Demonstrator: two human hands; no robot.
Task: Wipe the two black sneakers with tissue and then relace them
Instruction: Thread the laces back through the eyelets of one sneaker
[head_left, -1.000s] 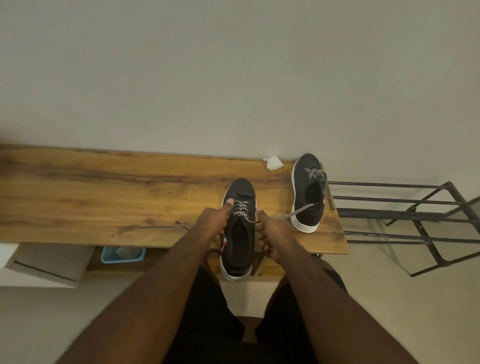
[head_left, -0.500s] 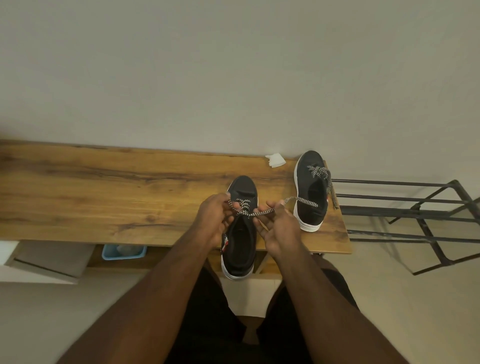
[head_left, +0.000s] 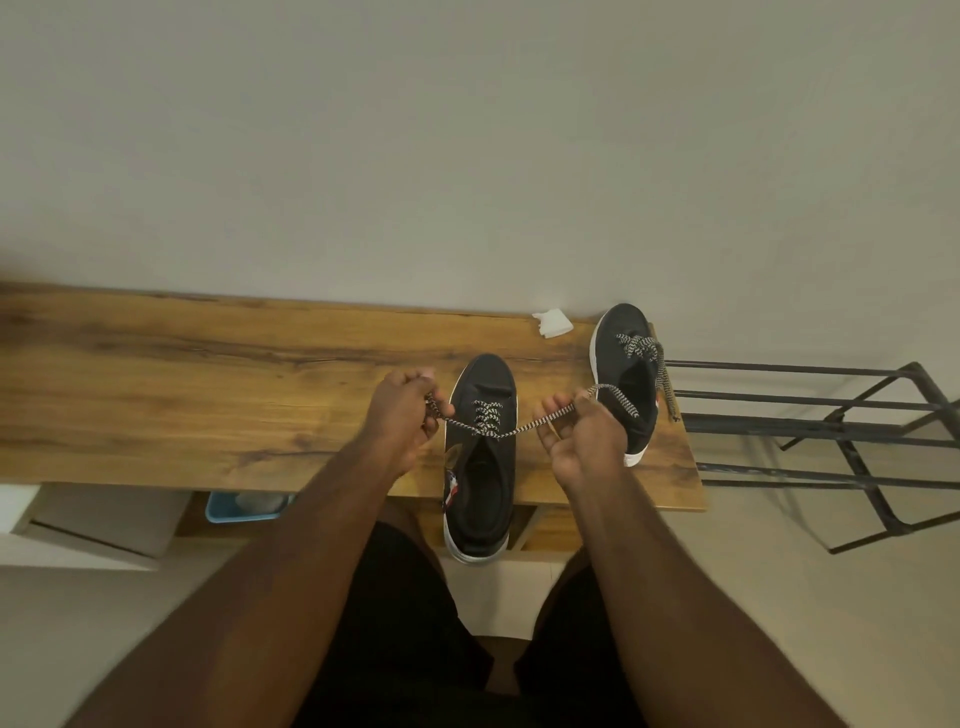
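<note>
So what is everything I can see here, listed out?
near sneaker: one, black with white sole, on the table's front edge, heel overhanging
lace: one, black-and-white, partly threaded through the near sneaker, pulled out to both sides
far sneaker: one, black, at the table's right end, its lace loose
tissue: one, white, by the wall, left of the far sneaker
table: one, brown wood, against the wall
rack: one, black metal, right of the table
tray: one, blue, under the table
left hand: grips one lace end
right hand: grips the other end

two black sneakers (head_left: 480, 467) (head_left: 626, 384) (white soles, speckled laces (head_left: 519, 430)) lie toes-away on the table's right end, tissue (head_left: 553, 323) beside.
</note>
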